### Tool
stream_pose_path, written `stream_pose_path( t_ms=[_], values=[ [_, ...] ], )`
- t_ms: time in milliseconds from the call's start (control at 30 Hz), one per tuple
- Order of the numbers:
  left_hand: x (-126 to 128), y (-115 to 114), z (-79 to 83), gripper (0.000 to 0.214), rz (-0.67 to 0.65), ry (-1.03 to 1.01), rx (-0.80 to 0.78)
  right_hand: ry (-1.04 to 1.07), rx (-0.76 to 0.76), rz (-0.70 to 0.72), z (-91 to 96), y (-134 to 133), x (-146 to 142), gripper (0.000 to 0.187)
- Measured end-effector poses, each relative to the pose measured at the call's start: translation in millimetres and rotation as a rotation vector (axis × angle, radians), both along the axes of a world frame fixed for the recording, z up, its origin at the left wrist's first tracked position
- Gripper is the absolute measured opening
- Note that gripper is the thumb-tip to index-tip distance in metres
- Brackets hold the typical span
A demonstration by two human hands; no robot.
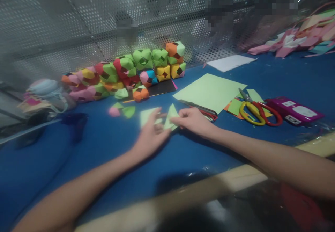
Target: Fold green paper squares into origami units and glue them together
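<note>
A small piece of folded light green paper [172,114] stands up in a point between my two hands, just above the blue table. My right hand [193,121] pinches its right side between thumb and fingers. From the left, my left hand [153,134] holds its lower edge, thumb in front and fingers curled; blur softens the exact contact. Partly behind my left fingers lies another light green paper piece [145,116]. Scissors with red handles [209,114] lie just beyond my right hand, partly covered by it.
Folded paper cubes [142,59] are stacked along the perforated screen [86,22]. A large green sheet [209,88], yellow-and-red scissors [252,113] and a purple box [294,110] lie to the right. Pink paper shapes [288,43] sit far right. People show dimly beyond the screen.
</note>
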State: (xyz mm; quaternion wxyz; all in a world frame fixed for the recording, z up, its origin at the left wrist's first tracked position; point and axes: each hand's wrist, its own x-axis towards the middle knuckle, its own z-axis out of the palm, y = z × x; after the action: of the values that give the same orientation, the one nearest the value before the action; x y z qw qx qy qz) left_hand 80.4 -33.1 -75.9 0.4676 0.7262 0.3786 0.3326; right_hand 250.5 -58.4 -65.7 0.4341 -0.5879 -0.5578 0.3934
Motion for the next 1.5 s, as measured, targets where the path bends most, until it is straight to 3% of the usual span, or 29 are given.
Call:
stream_pose_path(
  t_ms=[200, 367, 533, 633, 867, 1033, 1200, 1500],
  values=[
    [-2, 3, -0.2, 0.058, 0.018, 0.008, 0.074, -0.028, 0.088, -0.013, -1.5, 0, -1, 0.053],
    [-4, 11, 4.2, 0.052, 0.094, -0.005, -0.087, -0.059, 0.097, 0.093, -1.7, -2, -1, 0.05],
    [-4, 18, 5.7, 0.045, 0.212, -0.199, -0.214, -0.095, 0.03, 0.102, -1.2, 2, 4, 0.04],
    [-1, 15, 6.2, 0.041, 0.192, -0.292, -0.286, -0.141, 0.06, 0.045, -3.4, 5, 7, 0.04],
    [5, 9, 5.8, 0.024, 0.167, -0.419, -0.476, -0.09, 0.096, 0.098, -2.2, 3, 3, 0.029],
    [5, 8, 2.2, 0.021, 0.117, -0.433, -0.487, -0.108, 0.116, 0.09, -0.4, -1, 0, 0.025],
    [7, 4, 6.4, 0.025, 0.158, -0.468, -0.516, -0.096, 0.119, 0.084, -0.4, -3, -2, 0.013],
    [10, 2, 10.8, 0.015, 0.173, -0.474, -0.628, -0.137, 0.215, 0.111, -4.7, -3, -2, 0.012]
  ],
)
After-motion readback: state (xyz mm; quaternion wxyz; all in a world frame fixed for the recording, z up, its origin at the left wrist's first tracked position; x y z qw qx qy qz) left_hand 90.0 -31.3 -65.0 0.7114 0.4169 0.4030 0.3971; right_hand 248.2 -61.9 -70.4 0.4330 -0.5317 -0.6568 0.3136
